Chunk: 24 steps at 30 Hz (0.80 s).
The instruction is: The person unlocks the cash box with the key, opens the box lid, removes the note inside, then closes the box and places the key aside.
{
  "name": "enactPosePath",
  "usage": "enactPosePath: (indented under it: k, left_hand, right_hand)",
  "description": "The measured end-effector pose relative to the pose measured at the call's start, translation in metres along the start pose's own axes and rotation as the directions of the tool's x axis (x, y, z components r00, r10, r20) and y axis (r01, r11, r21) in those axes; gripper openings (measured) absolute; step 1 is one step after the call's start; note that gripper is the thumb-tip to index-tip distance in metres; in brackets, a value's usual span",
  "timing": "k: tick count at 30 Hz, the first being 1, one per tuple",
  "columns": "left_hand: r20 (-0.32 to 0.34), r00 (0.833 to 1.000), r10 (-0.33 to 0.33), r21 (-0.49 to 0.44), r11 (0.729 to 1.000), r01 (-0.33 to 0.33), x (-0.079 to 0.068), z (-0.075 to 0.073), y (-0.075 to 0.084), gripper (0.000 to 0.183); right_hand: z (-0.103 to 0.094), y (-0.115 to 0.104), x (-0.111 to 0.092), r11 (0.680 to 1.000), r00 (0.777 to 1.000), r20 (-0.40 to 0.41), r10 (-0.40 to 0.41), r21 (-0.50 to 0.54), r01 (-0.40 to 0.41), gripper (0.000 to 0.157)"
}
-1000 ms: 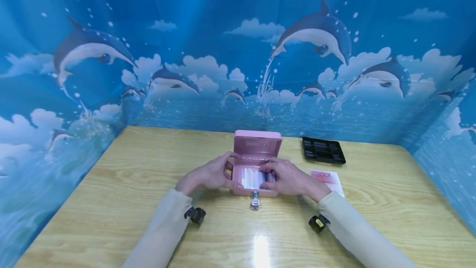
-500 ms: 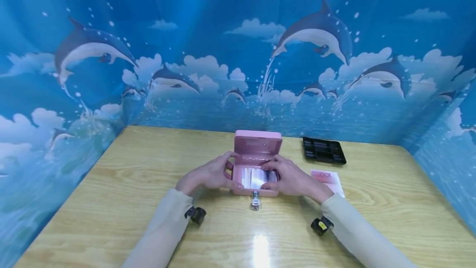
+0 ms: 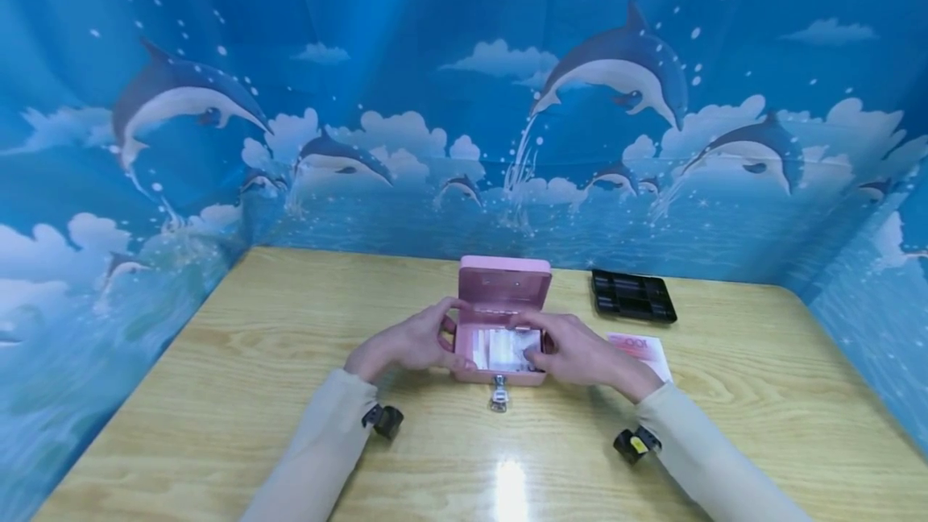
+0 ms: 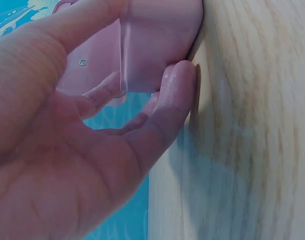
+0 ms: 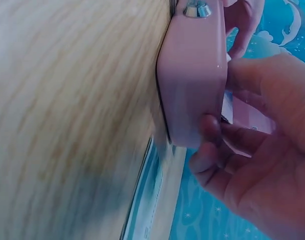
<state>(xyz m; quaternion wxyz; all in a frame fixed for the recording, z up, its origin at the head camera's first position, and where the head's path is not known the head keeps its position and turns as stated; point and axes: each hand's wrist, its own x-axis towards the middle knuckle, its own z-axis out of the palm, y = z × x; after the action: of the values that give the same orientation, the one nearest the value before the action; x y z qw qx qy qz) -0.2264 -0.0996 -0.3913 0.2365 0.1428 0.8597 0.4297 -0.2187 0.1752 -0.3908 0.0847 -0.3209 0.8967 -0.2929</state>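
An open pink cash box [image 3: 467, 376] stands on the table, its lid raised at the back and a metal lock with a key [image 3: 499, 395] at its front. Whitish paper notes [image 3: 505, 349] lie inside. My left hand [image 3: 424, 337] grips the left end of the box, thumb over the front corner and bent fingers [image 4: 175, 90] against the side wall. At the right end, my right hand [image 3: 580, 349] straddles the wall: its thumb reaches inside over the notes, the index finger lies at the back rim, and curled fingers [image 5: 211, 125] touch the outer wall.
To the right of the box, partly behind the right wrist, lies a pink and white paper note [image 3: 641, 351] marked 100. A black compartment tray [image 3: 633, 296] sits at the back right. A blue dolphin-print cloth [image 3: 406, 208] hangs along the table's back edge.
My right hand has shifted right and its thumb has moved toward the right end of the box, baring more of the notes. My left hand keeps its place on the box.
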Motion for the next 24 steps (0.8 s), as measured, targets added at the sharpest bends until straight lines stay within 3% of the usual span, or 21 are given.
enactPosePath:
  k: [6, 14, 18, 24]
  left_hand:
    - [-0.008, 1.0, -0.018, 0.008, 1.0, 0.018, 0.0011, 0.0004, 0.0001, 0.093]
    - [-0.005, 1.0, -0.004, -0.017, 1.0, 0.004, 0.0005, 0.0011, -0.0009, 0.091]
    - [0.003, 1.0, -0.005, -0.06, 0.998, 0.005, -0.0012, 0.0012, -0.0008, 0.09]
    - [-0.021, 1.0, -0.016, -0.011, 1.0, 0.016, -0.0007, 0.0015, 0.0002, 0.091]
  right_hand:
    - [-0.0018, -0.0046, -0.0031, 0.995, 0.997, -0.036, 0.067, 0.079, -0.064, 0.044]
    - [-0.0022, -0.0052, -0.0043, 0.988, 0.99, -0.136, 0.043, 0.156, -0.021, 0.046]
    - [-0.0015, -0.0059, -0.0028, 0.976, 0.975, -0.204, 0.085, 0.213, -0.041, 0.048]
    - [-0.0016, -0.0056, 0.0001, 0.961, 0.937, -0.319, 0.141, 0.272, -0.052, 0.036]
